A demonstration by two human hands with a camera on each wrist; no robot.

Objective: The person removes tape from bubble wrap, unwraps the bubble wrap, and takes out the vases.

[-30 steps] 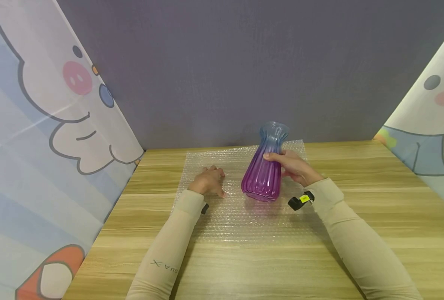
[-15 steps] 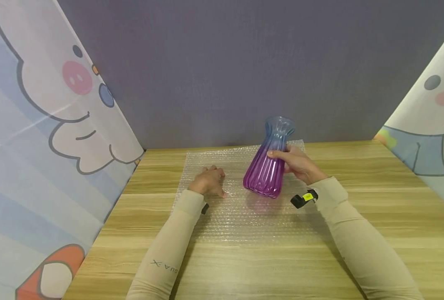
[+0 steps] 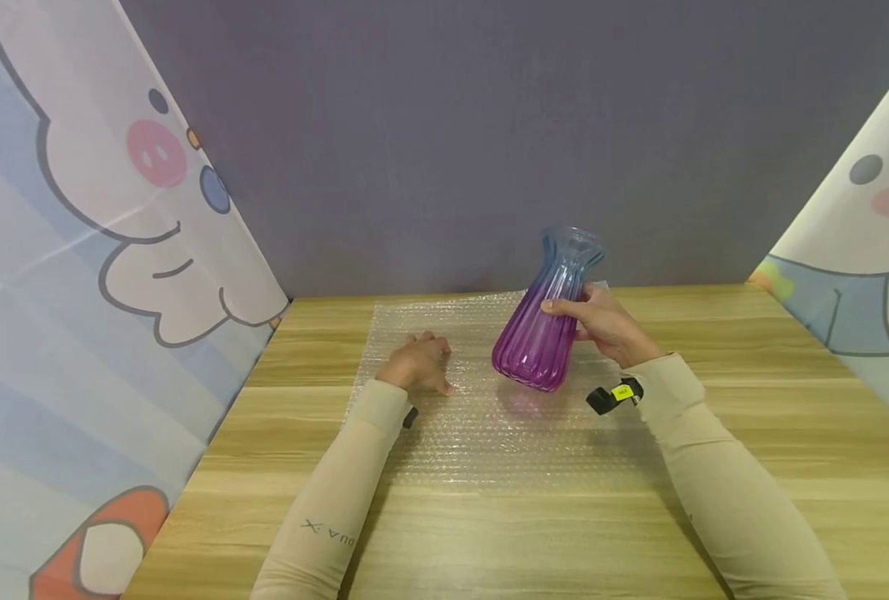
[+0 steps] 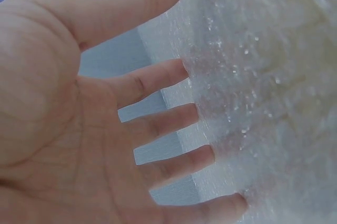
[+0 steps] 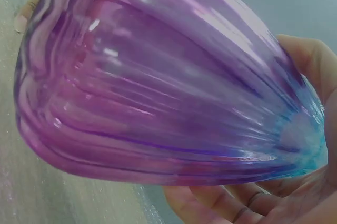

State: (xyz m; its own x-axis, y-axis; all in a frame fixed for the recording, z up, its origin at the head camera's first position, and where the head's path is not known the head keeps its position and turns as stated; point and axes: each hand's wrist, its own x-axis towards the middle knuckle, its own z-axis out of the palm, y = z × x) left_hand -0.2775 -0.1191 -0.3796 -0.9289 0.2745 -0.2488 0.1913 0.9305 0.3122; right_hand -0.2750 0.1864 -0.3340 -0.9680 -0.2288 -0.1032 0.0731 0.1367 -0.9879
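Note:
My right hand (image 3: 609, 327) grips a ribbed glass vase (image 3: 540, 333), purple at the base and blue at the flared mouth, around its upper body. The vase leans, mouth up and to the right, above a sheet of bubble wrap (image 3: 474, 442). In the right wrist view the thumb lies on one side of the vase (image 5: 158, 87) and the other fingers curl under it. My left hand (image 3: 417, 363) is spread with its fingertips (image 4: 181, 69) down on the bubble wrap's left part, and nothing is in its palm.
The bubble wrap lies flat on a wood-grain table (image 3: 534, 542). A grey panel (image 3: 444, 150) stands along the table's back edge. Cloths printed with cartoon figures hang at the left (image 3: 77, 275) and right. Each wrist wears a black strap.
The right hand has raised the vase slightly and moved it to the right and away from me. The left hand has stayed in place on the bubble wrap.

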